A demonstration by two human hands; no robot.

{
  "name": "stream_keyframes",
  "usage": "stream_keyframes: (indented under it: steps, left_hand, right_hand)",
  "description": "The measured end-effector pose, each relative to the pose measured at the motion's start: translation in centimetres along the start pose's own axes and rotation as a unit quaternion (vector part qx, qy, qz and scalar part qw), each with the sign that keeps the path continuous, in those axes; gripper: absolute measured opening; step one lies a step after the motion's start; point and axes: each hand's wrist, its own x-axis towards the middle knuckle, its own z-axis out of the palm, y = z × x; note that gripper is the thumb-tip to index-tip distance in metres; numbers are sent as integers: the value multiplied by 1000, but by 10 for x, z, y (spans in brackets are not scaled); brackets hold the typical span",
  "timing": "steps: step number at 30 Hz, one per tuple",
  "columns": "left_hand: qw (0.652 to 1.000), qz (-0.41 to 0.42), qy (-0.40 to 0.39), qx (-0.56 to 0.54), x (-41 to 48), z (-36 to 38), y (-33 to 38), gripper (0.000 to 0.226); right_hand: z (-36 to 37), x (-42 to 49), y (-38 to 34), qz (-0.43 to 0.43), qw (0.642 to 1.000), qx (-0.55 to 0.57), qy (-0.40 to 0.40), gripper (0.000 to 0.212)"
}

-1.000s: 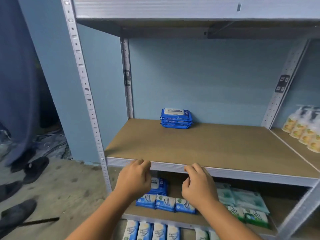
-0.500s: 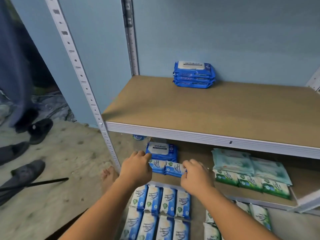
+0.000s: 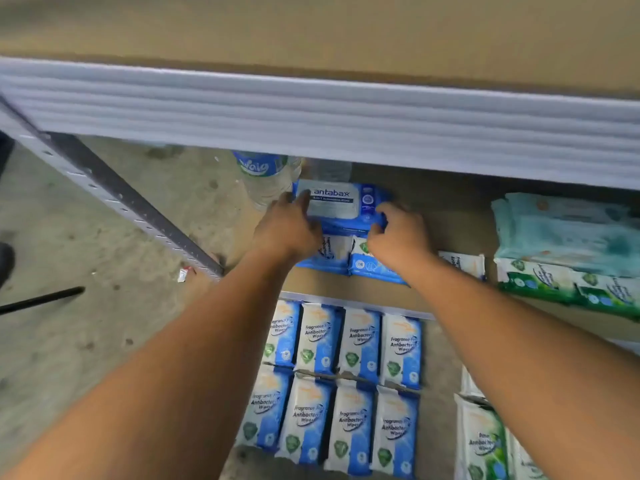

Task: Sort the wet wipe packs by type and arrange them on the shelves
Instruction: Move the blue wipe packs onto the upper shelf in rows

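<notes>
A dark blue Antabax wipe pack [image 3: 341, 204] lies on the middle shelf [image 3: 450, 223], resting on small blue and white packs [image 3: 367, 265]. My left hand [image 3: 287, 228] grips its left end with the thumb on top. My right hand [image 3: 398, 233] grips its right end with curled fingers. On the shelf below lie two rows of blue and white antibacterial packs [image 3: 343, 382]. Green and white packs [image 3: 568, 282] and pale teal packs [image 3: 568, 230] sit at the right of the middle shelf.
The upper shelf's grey metal edge [image 3: 311, 112] hangs close above my hands. A water bottle [image 3: 265, 174] stands on the floor just left of the blue pack. A perforated upright [image 3: 114, 195] runs diagonally at left. More green packs [image 3: 485, 441] lie lower right.
My view dropped from the upper shelf down to the middle shelf. Both hands reached in from the shelf edge and took hold of the dark blue pack's two ends.
</notes>
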Motion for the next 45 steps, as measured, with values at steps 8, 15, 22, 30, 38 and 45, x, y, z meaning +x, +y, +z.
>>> stream_keyframes:
  steps: [8, 15, 22, 30, 38, 45]
  left_hand:
    - [985, -97, 76, -123, 40, 27, -9, 29]
    - [959, -206, 112, -159, 40, 45, -8, 47]
    - [960, -190, 58, -198, 53, 49, -8, 47]
    - [960, -171, -2, -219, 59, 49, 2, 41]
    - [952, -166, -23, -257, 64, 48, 9, 59]
    - [953, -141, -2, -269, 62, 48, 8, 60]
  right_hand:
    - [27, 46, 17, 59, 997, 39, -4, 50]
    - [35, 50, 18, 92, 991, 85, -43, 51]
    - [28, 62, 9, 185, 962, 189, -67, 63]
    - [19, 63, 22, 185, 960, 204, -53, 72]
    - [24, 62, 29, 135, 951, 263, -95, 58]
    - [25, 61, 30, 116, 955, 262, -78, 54]
